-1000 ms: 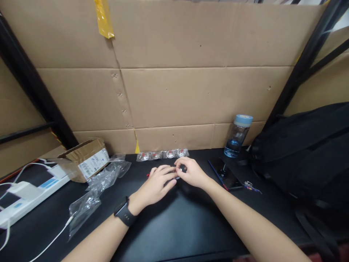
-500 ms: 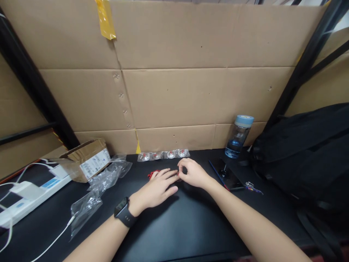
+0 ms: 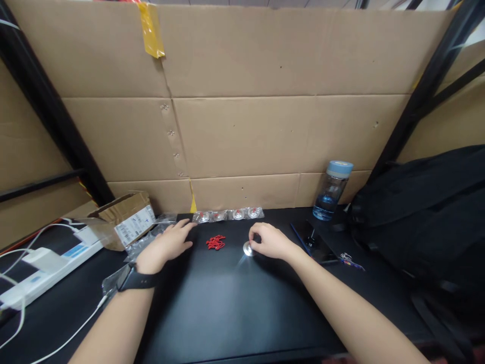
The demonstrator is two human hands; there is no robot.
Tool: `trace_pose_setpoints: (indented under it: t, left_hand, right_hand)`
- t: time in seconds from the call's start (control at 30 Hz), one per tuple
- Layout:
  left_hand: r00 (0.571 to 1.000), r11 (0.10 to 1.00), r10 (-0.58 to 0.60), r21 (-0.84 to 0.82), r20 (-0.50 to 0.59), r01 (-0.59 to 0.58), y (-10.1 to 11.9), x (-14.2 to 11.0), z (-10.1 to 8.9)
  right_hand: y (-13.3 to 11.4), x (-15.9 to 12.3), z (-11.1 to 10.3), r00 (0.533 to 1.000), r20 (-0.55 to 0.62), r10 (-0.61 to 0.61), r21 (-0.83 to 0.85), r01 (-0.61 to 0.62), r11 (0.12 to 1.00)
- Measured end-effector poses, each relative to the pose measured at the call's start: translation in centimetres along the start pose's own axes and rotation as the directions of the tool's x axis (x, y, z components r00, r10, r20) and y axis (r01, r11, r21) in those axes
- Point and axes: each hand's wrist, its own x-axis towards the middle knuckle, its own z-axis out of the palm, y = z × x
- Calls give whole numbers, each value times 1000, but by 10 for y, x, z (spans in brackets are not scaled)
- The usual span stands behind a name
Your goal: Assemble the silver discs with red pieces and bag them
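My right hand (image 3: 271, 241) is closed in a pinch over a small shiny silver disc (image 3: 248, 248) on the black table; the fingertips cover part of the disc. My left hand (image 3: 166, 246) is open, fingers spread, palm down over the crumpled clear plastic bags (image 3: 146, 238) at the left. Between the two hands lies a small heap of red cord-like pieces (image 3: 215, 242). Behind them, against the cardboard, sits a row of several silver discs with red marks in clear wrappers (image 3: 227, 215).
An open cardboard box (image 3: 132, 222) and a white power strip (image 3: 56, 273) with cables are on the left. A dark phone (image 3: 314, 242), a keyring (image 3: 350, 261), a water bottle (image 3: 332, 191) and a black backpack (image 3: 428, 217) are on the right. The cardboard wall (image 3: 242, 136) closes off the back.
My left hand has moved left, away from my right hand, to the plastic bags. The red pieces and the silver disc now show. My right hand has stayed nearly in place.
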Motion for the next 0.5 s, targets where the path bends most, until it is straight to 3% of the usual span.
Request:
trace_pose_setpoints:
  t: [0.2,0.5]
  left_hand:
    - [995,998,37,-52,88,-32,-16,5,2]
    - [1000,998,26,-53,-11,-27,-18,10,5]
  right_hand:
    - [12,3,0,1000,-14,3,27,-3,1000]
    - [33,7,-15,993,-93,71,46,-67,997]
